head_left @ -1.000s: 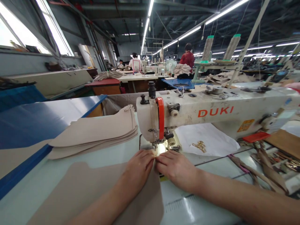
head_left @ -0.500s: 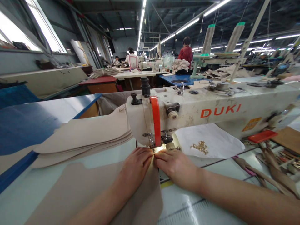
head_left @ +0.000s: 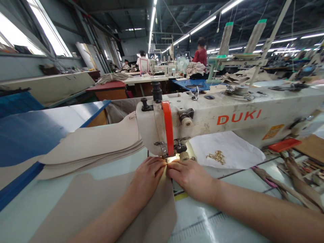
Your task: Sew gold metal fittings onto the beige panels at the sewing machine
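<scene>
A white DUKI sewing machine [head_left: 227, 114] with an orange guard stands across the table. Under its needle lies a beige fabric piece [head_left: 83, 206] that runs toward me. My left hand [head_left: 148, 177] rests on the fabric just left of the lit needle area, fingers bent and pressing the edge. My right hand [head_left: 191, 179] lies just right of it, fingertips pinching the fabric edge under the presser foot. The two hands almost touch.
A stack of beige cut pieces [head_left: 88, 148] lies left of the machine head. White paper with small gold metal parts [head_left: 216, 157] sits behind the needle. Beige straps [head_left: 291, 185] and clutter lie at right. A blue board [head_left: 30, 135] is at left. Other workers sit far back.
My hands and the fabric edge have crept slightly forward toward the needle. The view shifted a little; otherwise nothing has moved.
</scene>
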Available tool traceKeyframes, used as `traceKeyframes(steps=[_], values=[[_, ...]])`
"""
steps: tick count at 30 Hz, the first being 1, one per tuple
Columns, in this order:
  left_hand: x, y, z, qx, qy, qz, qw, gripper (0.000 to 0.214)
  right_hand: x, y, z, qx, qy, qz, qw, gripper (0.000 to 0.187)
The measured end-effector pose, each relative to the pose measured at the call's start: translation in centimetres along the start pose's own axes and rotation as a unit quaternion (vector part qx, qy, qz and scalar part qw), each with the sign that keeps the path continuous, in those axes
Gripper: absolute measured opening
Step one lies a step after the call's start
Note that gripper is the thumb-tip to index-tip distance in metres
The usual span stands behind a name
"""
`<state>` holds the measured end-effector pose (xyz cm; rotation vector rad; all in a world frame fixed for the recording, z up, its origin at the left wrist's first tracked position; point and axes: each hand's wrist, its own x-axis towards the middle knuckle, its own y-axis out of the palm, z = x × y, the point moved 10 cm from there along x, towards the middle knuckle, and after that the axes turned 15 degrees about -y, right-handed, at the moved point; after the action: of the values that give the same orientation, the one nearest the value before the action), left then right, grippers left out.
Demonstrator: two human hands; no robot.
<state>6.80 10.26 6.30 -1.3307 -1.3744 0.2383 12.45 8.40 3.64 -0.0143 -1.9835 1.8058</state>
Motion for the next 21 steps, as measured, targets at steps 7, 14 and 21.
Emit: traceKeyframes(steps=[7, 14, 21], values=[[0.1, 0.0, 0.0, 0.006, -0.002, 0.002, 1.0, 0.021, 0.0, -0.2, -0.1, -0.007, 0.011, 0.001, 1.0, 0.006], [-0.2, 0.0, 0.1, 0.015, -0.006, 0.007, 1.0, 0.02, 0.0, -0.2, 0.0, -0.007, 0.017, -0.001, 1.0, 0.007], [-1.5, 0.2, -0.3, 0.06, 0.012, 0.057, 0.997, 0.026, -0.5, -1.0, 1.2, -0.009, -0.025, -0.037, 0.999, 0.009]])
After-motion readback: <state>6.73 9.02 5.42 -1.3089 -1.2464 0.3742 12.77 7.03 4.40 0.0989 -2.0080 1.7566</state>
